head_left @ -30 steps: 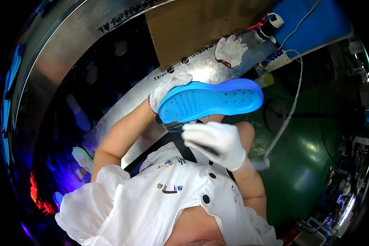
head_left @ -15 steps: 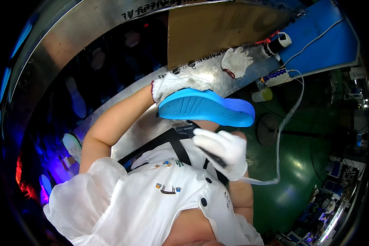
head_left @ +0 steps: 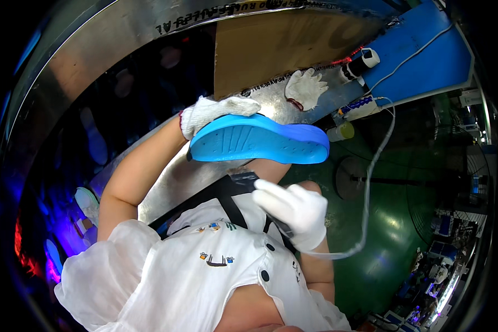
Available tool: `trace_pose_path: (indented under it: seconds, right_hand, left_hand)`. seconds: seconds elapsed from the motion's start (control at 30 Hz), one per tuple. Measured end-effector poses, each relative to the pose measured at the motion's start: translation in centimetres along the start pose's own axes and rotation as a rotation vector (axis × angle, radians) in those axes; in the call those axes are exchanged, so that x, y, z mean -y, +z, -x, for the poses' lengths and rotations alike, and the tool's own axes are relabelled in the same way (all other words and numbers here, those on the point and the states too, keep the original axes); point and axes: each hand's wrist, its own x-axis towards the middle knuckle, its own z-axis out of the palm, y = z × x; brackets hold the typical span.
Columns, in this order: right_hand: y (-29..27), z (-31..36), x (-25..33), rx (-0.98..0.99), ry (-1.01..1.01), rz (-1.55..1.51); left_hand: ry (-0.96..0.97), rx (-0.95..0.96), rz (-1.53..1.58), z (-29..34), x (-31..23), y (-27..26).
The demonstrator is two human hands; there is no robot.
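Observation:
My left hand (head_left: 218,112), in a white knit glove, is closed over the far edge of a bright blue shoe sole (head_left: 254,143). The sole is tilted so that its grooved, dotted face shows; most of my left fingertips are hidden behind it. Nearer my body, my right hand (head_left: 296,213), in a smooth white glove, is wrapped round a dark brush-like tool (head_left: 244,180). Its flat head points left, just below the sole and apart from it. A clear tube (head_left: 365,216) runs from the tool's rear end.
A spare white glove (head_left: 306,88) lies on the metal ledge (head_left: 271,108) by a cardboard sheet (head_left: 293,50). To the left, several soles (head_left: 94,135) sit on a dark surface under violet light. A blue board (head_left: 426,50) and a black-and-white device (head_left: 361,65) stand far right.
The whole view has shifted slightly. My left hand has carried the sole a little to the left, and my right hand has drawn the tool slightly toward my body, widening the gap.

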Motion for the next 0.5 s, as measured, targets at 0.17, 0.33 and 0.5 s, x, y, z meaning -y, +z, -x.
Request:
trace_pose_path:
  seconds: [0.17, 0.33, 0.5]
  right_hand:
    - [-0.3, 0.4, -1.7, -0.034, 0.026, 0.092]
    - [-0.8, 0.7, -3.1, -0.185, 0.056, -0.056]
    - [-1.3, 0.5, -1.4, 0.056, 0.004, -0.110]
  left_hand:
    - [0.103, 0.066, -0.168, 0.7, 0.1, -1.7]
    - [-0.115, 0.006, 0.381, 1.9, -1.5, -1.4]
    - [-0.125, 0.128, 0.627, 2.1, -2.4, -0.9]
